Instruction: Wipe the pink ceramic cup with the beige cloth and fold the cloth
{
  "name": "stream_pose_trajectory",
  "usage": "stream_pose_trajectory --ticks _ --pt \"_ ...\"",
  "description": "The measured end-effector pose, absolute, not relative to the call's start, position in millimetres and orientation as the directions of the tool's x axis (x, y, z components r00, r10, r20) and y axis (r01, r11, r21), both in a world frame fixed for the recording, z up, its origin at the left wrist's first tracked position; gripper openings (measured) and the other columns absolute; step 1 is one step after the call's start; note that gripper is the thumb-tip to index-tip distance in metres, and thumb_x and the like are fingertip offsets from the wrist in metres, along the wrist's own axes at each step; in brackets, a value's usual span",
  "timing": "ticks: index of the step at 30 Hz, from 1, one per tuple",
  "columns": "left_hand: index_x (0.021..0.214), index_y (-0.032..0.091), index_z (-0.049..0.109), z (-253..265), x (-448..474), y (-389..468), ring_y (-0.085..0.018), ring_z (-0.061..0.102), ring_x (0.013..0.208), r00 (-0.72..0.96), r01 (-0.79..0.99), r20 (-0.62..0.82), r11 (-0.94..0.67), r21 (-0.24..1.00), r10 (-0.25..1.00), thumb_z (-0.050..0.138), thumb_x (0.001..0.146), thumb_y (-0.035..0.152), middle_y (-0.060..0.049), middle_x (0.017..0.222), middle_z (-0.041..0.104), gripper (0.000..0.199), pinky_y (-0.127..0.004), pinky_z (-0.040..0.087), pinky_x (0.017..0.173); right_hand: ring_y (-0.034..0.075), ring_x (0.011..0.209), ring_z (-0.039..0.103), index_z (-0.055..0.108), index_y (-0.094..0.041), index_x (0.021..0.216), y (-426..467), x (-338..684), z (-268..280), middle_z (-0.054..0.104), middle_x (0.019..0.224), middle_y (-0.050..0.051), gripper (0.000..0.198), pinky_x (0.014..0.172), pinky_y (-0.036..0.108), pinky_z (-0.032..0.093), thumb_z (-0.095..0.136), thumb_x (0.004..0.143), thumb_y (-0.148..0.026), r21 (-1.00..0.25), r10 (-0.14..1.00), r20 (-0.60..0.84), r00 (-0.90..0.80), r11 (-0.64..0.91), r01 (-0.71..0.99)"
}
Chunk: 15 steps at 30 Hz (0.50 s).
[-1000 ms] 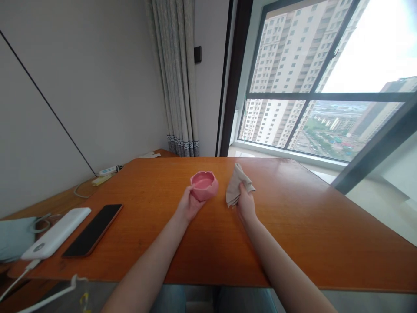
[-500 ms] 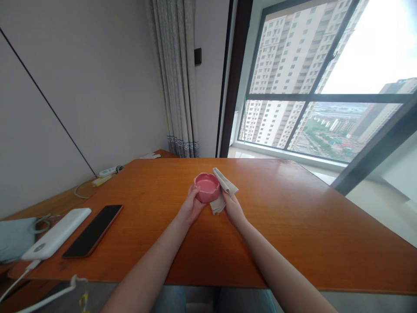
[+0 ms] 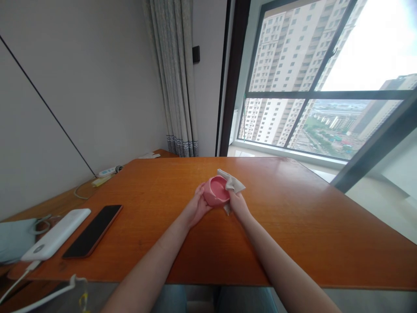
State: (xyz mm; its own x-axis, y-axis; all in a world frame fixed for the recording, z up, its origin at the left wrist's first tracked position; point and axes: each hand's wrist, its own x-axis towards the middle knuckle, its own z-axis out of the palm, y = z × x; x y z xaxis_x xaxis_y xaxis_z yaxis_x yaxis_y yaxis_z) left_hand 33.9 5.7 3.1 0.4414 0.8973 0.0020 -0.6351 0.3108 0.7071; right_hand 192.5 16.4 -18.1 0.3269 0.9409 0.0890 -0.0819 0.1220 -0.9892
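A pink ashtray [image 3: 213, 198], round with notches in its rim, is held above the table, tilted so its hollow faces right. My left hand [image 3: 197, 206] grips it from the left and below. My right hand [image 3: 238, 204] is closed on a pale beige cloth [image 3: 235, 184], which lies over the ashtray's right rim. A small end of the cloth hangs below the ashtray. The right fingertips are hidden behind the cloth and the rim.
The brown wooden table [image 3: 293, 226] spreads beneath both hands. To the left lie a black-screened phone [image 3: 94, 231] and a white power bank [image 3: 57, 234] with a cable. A power strip [image 3: 109, 172] sits by the wall, and a window [image 3: 325, 95] stands behind on the right.
The ashtray has shifted slightly right and tipped from facing up to facing right. The cloth has moved from beside it onto its right rim. My left hand has turned with it.
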Motion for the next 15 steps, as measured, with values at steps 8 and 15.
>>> stream_pose_trajectory --ticks 8,15 --pt "0.121 0.018 0.057 -0.7 4.1 17.0 -0.023 0.068 0.080 0.642 -0.178 -0.321 0.542 0.821 0.697 0.052 0.081 0.057 -0.013 0.100 0.070 0.056 -0.033 0.053 0.069 0.023 0.094 0.065 0.071 -0.023 0.094 3.2 202.6 5.3 0.073 0.092 0.000 0.026 0.092 0.040 0.049 0.067 0.072 -0.036 -0.998 0.999 0.028 -0.042 0.026 -0.053" --pt "0.116 0.017 0.060 0.5 13.9 14.2 -0.020 0.066 0.080 0.467 -0.236 -0.305 0.449 0.862 0.830 0.063 0.078 0.042 -0.012 0.103 0.069 0.045 -0.030 0.054 0.066 0.025 0.101 0.064 0.069 -0.023 0.101 4.3 192.7 0.9 0.072 0.102 0.002 0.036 0.094 0.043 0.048 0.062 0.076 -0.048 -0.991 1.000 0.019 0.003 0.019 -0.130"
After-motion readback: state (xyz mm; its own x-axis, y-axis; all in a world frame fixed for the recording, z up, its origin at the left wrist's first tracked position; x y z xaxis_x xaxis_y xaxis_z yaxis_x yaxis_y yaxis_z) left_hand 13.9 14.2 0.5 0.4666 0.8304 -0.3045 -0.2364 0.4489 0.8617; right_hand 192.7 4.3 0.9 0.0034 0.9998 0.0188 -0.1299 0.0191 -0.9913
